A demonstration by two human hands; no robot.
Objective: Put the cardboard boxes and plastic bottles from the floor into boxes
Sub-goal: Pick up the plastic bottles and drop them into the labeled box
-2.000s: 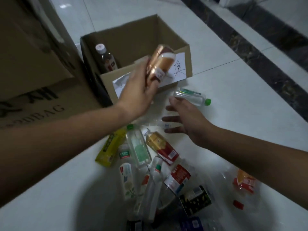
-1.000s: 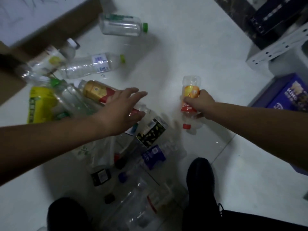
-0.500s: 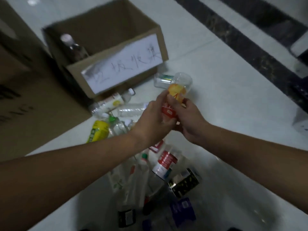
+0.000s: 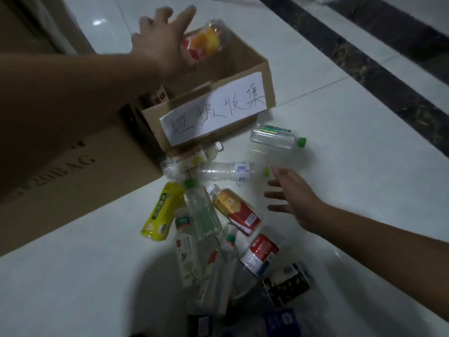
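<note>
An open cardboard box (image 4: 263, 76) with a handwritten white paper label (image 4: 213, 110) stands on the pale tiled floor. My left hand (image 4: 162, 42) is above its opening with fingers spread. A blurred orange-and-red labelled plastic bottle (image 4: 206, 42) is right beside the palm, over the box. Another bottle (image 4: 158, 96) lies inside. My right hand (image 4: 291, 198) hovers low over the floor, fingers straight and holding nothing, near a long clear bottle (image 4: 226, 172). Several more bottles lie in a pile, among them a yellow one (image 4: 162, 212) and a gold-and-red one (image 4: 238, 212).
A large flat brown carton (image 4: 73, 178) lies left of the labelled box. A clear bottle with a green cap (image 4: 277, 136) rests right of the box. A dark marble strip (image 4: 364, 64) crosses the floor at the upper right.
Both hands held the orange-labelled bottle low in front of the box. My left hand has carried it up over the box and spread its fingers; my right hand has dropped toward the floor bottles.
</note>
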